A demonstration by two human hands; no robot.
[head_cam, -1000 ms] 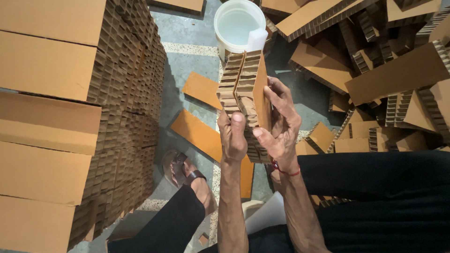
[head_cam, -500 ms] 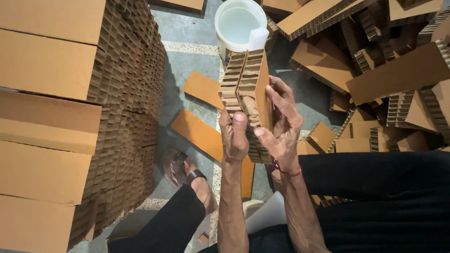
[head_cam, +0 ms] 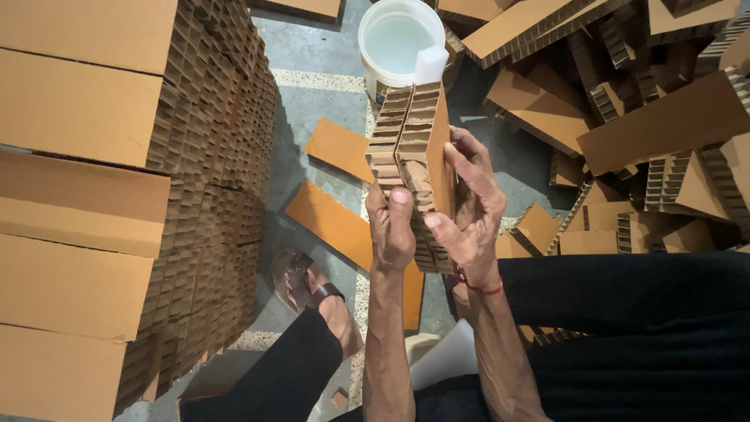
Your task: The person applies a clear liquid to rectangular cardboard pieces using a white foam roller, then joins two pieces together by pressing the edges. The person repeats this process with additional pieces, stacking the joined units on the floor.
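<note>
Two honeycomb cardboard strips [head_cam: 412, 144] are held upright and pressed together side by side, above the floor in front of the person. The left hand [head_cam: 391, 227] is closed around their lower end, thumb laid flat on the honeycomb edge. The right hand [head_cam: 469, 207] is wrapped on the smooth brown face (fingers curled, thumb underneath). A white bucket [head_cam: 400, 41] of pale liquid is seen just beyond the strips' top. Stacked cardboard blocks [head_cam: 101, 195] are at left, loose offcuts [head_cam: 625, 125] at right, a sandalled foot [head_cam: 308, 289] below.
</note>
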